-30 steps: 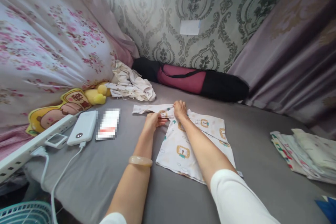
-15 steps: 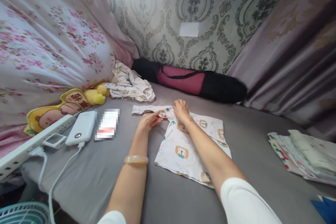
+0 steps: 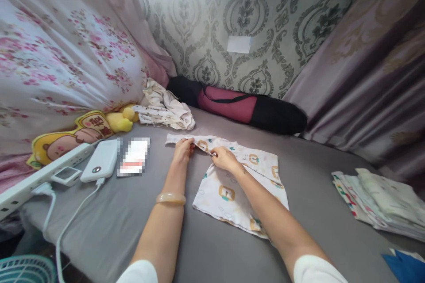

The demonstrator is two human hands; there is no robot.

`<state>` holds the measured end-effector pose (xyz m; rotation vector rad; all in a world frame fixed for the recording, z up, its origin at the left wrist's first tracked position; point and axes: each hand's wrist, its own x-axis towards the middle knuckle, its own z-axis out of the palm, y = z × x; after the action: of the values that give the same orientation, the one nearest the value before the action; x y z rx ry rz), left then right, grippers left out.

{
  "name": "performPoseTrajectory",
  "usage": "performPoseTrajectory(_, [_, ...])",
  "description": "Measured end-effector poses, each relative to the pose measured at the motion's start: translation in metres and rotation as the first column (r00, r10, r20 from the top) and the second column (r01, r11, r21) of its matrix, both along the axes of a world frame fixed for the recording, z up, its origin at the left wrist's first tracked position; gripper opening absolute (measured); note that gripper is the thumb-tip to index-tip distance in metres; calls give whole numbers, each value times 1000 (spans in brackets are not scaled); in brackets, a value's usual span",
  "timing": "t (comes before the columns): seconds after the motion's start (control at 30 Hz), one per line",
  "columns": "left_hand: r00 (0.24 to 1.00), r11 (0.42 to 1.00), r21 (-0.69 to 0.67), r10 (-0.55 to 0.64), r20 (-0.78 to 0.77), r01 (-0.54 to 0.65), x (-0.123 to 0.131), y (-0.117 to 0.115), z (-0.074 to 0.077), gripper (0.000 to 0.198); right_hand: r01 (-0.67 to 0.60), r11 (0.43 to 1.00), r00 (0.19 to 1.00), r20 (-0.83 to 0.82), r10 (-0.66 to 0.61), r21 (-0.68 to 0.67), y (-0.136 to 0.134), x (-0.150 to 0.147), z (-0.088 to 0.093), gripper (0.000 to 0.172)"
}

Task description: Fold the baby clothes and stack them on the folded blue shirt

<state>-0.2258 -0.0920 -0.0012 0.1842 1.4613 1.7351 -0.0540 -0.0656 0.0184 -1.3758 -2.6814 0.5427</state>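
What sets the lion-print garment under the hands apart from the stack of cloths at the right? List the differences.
The lion-print garment lies spread as one piece mid-bed; the stack of cloths is folded and layered near the bed's right edge. Left hand and right hand touch the garment; the stack lies untouched. Both are light printed fabric.

The little printed garment (image 3: 232, 185) is thin, matt cotton-like cloth, soft and faintly creased. Under it the grey bedsheet (image 3: 139, 221) looks smooth and matt. The bangle (image 3: 170, 198) on the wrist is glossy, like polished stone. At nine o'clock the power bank (image 3: 99, 166) is smooth white plastic. At three o'clock the curtain (image 3: 365, 79) has a slight satin sheen.
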Motion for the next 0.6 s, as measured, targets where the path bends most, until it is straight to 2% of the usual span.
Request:
performPoseTrajectory(0.07, [1000, 999, 52, 3, 15, -4, 1, 2, 3, 21, -12, 999, 999, -36, 10, -51, 7, 1, 0, 34])
performPoseTrajectory(0.13, [1000, 993, 118, 6, 27, -9, 2, 4, 6, 25, 10, 1000, 994, -107, -13, -27, 14, -3, -2, 31])
performPoseTrajectory(0.23, [999, 974, 226, -8, 53, -5, 3, 6, 7, 26, 110, 991, 969, -232, -89, 79, 26, -18, -9, 34])
performPoseTrajectory(0.3, [998, 961, 276, -18, 56, 2, 3, 7, 5, 23, 199, 975, 949, -269, -167, 95, 33, -28, -13, 36])
performPoseTrajectory(0.37, [999, 958, 286, -15, 40, 2, 4, 10, 2, 22, 271, 958, 935, -262, -239, 96, 38, -36, -17, 38])
performPoseTrajectory(0.43, [999, 959, 281, 17, 27, -24, 4, 12, -2, 24, 290, 950, 940, -217, -262, 111, 41, -40, -20, 37])
performPoseTrajectory(0.6, [997, 959, 271, 66, 48, -77, 3, 18, -3, 37, 180, 969, 982, -83, -168, 169, 36, -39, -34, 38])
